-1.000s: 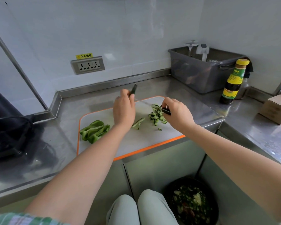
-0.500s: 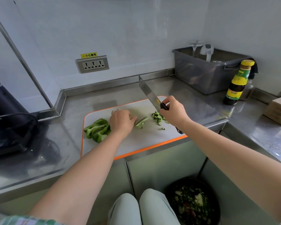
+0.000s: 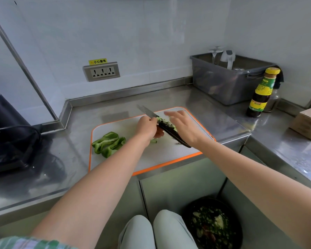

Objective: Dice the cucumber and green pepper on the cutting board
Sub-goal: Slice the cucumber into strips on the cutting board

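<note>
Cutting board: white plastic cutting board with an orange rim [image 3: 115,164], flat on the stainless steel table [image 3: 48,169], near its front edge.
Knife: broad steel cleaver with a dark handle [image 3: 170,131], tilted over the board's centre, blade tip toward 11 o'clock, handle toward 5 o'clock.
Cucumber: small diced green cucumber pieces [image 3: 166,123] heaped along the flat of the blade between the two hands; one loose piece [image 3: 153,141] lies on the board at 6 o'clock from the left hand.
Green pepper: curved strips of green pepper [image 3: 108,143], uncut into dice, on the board's 9 o'clock side, well apart from the knife.
Left hand [image 3: 147,128]: fingers curled, pressed against the blade and the cucumber heap from the 9 o'clock side; whether it grips anything I cannot tell.
Right hand [image 3: 184,129]: palm over the handle, fingers stretched out flat toward 11 o'clock, not clenched; the handle end shows below the wrist.
Elsewhere: grey plastic tub [image 3: 228,83] at 1 o'clock on the table; dark sauce bottle with a yellow cap [image 3: 260,94] just beside it; black bin with green scraps [image 3: 214,225] on the floor below.
</note>
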`<state>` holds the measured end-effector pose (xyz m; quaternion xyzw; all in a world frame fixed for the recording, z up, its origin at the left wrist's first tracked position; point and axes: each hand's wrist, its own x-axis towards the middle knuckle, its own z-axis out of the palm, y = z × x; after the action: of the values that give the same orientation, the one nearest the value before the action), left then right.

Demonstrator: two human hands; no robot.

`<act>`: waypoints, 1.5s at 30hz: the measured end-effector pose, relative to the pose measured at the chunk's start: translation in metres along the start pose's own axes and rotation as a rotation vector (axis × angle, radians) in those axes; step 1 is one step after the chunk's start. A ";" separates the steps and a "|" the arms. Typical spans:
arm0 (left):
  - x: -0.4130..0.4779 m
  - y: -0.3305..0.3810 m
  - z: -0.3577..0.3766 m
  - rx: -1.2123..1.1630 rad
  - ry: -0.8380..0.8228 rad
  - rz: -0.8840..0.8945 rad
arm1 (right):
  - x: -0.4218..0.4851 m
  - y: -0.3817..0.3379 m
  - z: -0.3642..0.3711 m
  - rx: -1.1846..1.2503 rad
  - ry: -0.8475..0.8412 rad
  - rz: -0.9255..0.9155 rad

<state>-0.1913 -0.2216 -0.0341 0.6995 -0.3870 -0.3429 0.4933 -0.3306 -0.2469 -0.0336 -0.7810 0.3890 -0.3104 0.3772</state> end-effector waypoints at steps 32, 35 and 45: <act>-0.003 -0.007 -0.001 0.008 0.076 0.113 | 0.032 0.014 0.013 -0.327 -0.158 0.151; -0.002 -0.010 -0.004 0.018 0.074 0.122 | 0.028 0.016 0.008 -0.312 -0.107 0.133; 0.001 -0.006 -0.011 0.054 0.180 0.127 | 0.021 0.007 -0.002 -0.268 0.055 0.014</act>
<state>-0.1802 -0.2167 -0.0369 0.7147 -0.3936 -0.2363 0.5278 -0.3243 -0.2681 -0.0341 -0.8130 0.4424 -0.2743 0.2610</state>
